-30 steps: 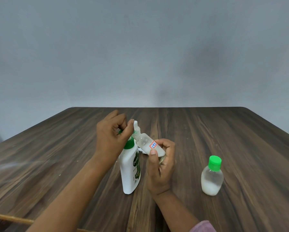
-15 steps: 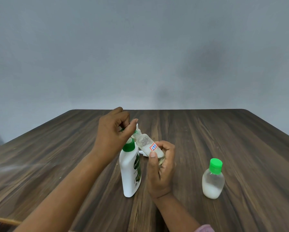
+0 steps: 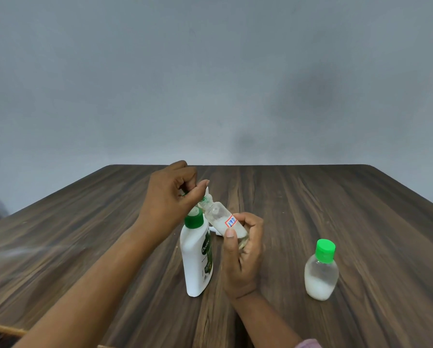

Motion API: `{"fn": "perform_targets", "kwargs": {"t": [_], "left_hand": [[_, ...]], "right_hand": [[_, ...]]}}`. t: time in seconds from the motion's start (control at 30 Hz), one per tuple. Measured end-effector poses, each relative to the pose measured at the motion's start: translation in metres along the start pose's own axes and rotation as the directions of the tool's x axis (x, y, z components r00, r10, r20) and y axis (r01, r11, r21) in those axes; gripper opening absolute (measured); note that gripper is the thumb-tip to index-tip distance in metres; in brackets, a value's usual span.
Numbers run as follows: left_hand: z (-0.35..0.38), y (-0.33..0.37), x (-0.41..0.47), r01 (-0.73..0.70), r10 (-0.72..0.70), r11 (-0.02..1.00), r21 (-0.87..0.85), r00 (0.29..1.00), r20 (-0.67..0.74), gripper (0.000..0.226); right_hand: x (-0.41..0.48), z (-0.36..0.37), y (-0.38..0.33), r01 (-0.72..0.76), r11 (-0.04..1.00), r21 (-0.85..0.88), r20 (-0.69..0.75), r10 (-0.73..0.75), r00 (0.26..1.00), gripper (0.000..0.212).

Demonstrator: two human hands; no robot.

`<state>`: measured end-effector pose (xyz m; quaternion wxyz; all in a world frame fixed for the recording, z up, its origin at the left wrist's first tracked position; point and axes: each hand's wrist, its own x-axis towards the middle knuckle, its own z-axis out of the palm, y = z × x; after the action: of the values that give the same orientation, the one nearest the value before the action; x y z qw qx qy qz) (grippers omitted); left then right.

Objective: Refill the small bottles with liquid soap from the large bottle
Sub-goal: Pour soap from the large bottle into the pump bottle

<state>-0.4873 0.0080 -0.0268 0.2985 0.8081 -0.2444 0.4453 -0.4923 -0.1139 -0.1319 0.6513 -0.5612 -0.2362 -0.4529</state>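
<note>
Closest in, the large bottle (image 3: 196,257) stood upright on the table (image 3: 85,247). It was white, with its green cap (image 3: 194,220) on and apparently closed, so no pouring was under way. Well apart to its right, the second small bottle (image 3: 321,275) also stood upright with its green lid (image 3: 325,250) on and white soap in roughly the lower part. I could not tell whether that one was finished or needed topping up.

The right hand (image 3: 243,254) was just right of the large bottle. Its thumb and fingers were curled round the base of the labelled small bottle (image 3: 223,219), which was lifted off the table and tilted with its neck up and to the left. That bottle had some white soap at the low end and was clear above, so it was far from full.

Further back, the left hand (image 3: 171,199) was above the large bottle's cap, thumb and fingers pinched at the tilted bottle's neck. Bits of green showed there, likely its small cap (image 3: 205,198). Whether it was threaded on or already free was hidden by the fingers.

My read is that the task was partway at best and the step in hand was working that cap. What looked left to do:
- Open the large bottle.
- Pour into the held bottle.
- Recap it.
- Maybe top up the other one.

Behind everything were the far table edge and a plain grey wall (image 3: 210,71).
</note>
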Motion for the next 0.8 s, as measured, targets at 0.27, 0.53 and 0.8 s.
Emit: {"fn": "perform_targets", "kwargs": {"t": [0.27, 0.53, 0.8], "left_hand": [[0.012, -0.003, -0.015, 0.092, -0.106, 0.983, -0.160, 0.991, -0.082, 0.037], [0.007, -0.001, -0.007, 0.034, -0.035, 0.999, -0.027, 0.998, -0.047, 0.039], [0.012, -0.001, -0.016, 0.052, -0.065, 0.993, -0.102, 0.990, -0.126, 0.037]], "right_hand": [[-0.002, -0.001, 0.003, -0.007, 1.000, 0.004, -0.034, 0.007, 0.999, 0.015], [0.000, -0.001, 0.000, 0.004, 1.000, -0.005, -0.006, -0.004, 1.000, 0.014], [0.000, -0.001, 0.000, 0.013, 1.000, -0.001, -0.030, -0.013, 0.999, 0.017]]}}
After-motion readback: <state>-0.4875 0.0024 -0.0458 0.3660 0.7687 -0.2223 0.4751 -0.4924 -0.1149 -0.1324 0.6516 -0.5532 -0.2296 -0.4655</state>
